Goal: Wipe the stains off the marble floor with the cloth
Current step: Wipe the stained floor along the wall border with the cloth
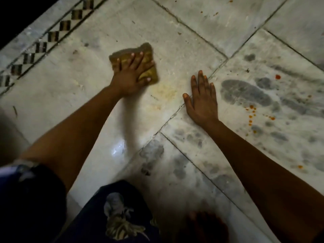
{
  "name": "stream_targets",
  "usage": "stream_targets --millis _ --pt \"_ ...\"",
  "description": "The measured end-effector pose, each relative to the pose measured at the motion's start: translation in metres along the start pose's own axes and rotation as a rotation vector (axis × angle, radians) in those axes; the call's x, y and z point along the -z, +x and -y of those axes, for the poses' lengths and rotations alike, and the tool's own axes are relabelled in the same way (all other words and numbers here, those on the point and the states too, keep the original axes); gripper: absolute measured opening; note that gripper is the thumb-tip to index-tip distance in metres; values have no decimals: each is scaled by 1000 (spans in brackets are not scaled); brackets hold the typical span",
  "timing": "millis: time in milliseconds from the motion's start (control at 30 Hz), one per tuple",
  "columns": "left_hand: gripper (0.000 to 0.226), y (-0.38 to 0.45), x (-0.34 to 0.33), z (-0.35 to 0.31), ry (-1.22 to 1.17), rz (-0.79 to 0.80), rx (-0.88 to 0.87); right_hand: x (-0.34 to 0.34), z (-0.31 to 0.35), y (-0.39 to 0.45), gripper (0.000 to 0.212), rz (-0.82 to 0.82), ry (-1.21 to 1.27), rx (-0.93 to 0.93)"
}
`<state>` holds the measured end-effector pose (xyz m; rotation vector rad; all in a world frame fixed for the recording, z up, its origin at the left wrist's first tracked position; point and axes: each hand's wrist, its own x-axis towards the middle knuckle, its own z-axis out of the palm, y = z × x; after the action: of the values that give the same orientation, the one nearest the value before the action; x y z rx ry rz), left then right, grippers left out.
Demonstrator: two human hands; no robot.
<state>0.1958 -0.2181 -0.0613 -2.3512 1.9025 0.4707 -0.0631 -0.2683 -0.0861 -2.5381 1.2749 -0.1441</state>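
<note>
A folded yellow-brown cloth (146, 53) lies on the marble floor (175, 41) near the upper middle. My left hand (130, 74) presses flat on it with spread, straight fingers. My right hand (200, 100) rests palm down on the floor to the right, fingers straight, holding nothing. A faint yellowish smear (166, 92) marks the slab between the two hands. Orange-red spots (252, 111) dot the slab to the right of my right hand, with one red drop (277, 77) farther up.
A black-and-white checkered border strip (41, 47) runs diagonally at the upper left, with dark shadow beyond it. My knees in dark patterned trousers (114, 213) fill the bottom left. More small orange specks (215, 14) lie at the top right.
</note>
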Motion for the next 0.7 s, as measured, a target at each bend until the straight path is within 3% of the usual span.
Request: stream_targets --millis 133,267,367,433,567,700 --pt "64 12 0 -42 54 28 -40 -2 15 -10 66 10 52 10" --pt "65 -69 -35 -66 63 -55 -152 -7 13 -17 69 6 13 30" --pt "63 -119 -51 -38 61 -71 -234 -8 9 -19 67 8 -53 66" --pt "65 -125 -50 -9 57 -106 -149 -8 9 -19 68 12 -78 68" --pt "65 -81 -25 21 -94 -88 198 -8 8 -20 68 15 -79 72" --pt "59 -37 -13 -4 -57 -56 182 -7 9 -19 66 5 -66 73"
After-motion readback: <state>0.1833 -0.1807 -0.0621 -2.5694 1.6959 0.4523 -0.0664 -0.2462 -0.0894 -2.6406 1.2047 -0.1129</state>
